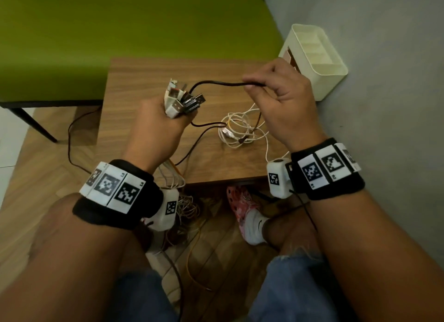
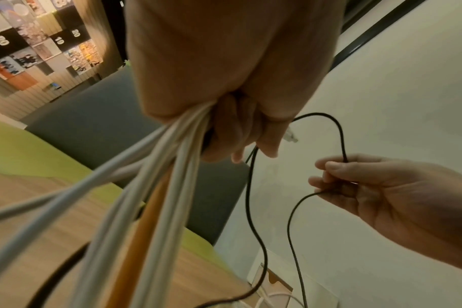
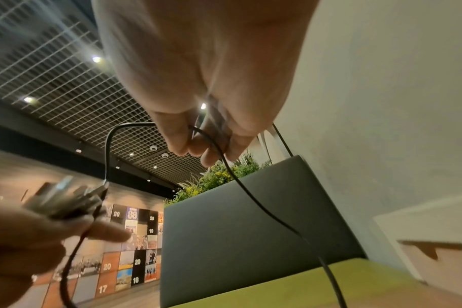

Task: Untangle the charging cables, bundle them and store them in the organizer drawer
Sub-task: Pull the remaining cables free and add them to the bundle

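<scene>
Here we recorded the left hand [image 1: 153,127] clenched around a bunch of cable ends, with the USB plugs [image 1: 183,100] fanned out above the fist. In the left wrist view the held white cables [image 2: 156,187] and one orange cable [image 2: 145,229] ran down out of the fist toward the table edge, and in the head view they trailed past it to the floor [image 1: 36,177].

The right hand [image 1: 283,105] was raised over the wooden table [image 1: 144,81], thumb and fingers pinching a black cable [image 1: 221,83]. This cable arched from the plug cluster across to the right hand's fingertips [image 2: 327,166], then dropped in a loop below them. The two hands were apart, joined only by that strand.

A loose tangle of white cables [image 1: 240,129] lay on the table between the hands, nearer the right one, with a dark strand running through it. We could not tell how many separate cables it held.

The cream organizer [image 1: 319,57] stood at the far right corner of the table, against the grey wall [image 1: 384,57], its top compartments showing. Its brown-fronted drawer [image 1: 289,57] faced the hands; the right hand partly hid it, so we could not tell whether it was shut or pulled out. A green bench [image 1: 120,33] stood beyond the table.
</scene>
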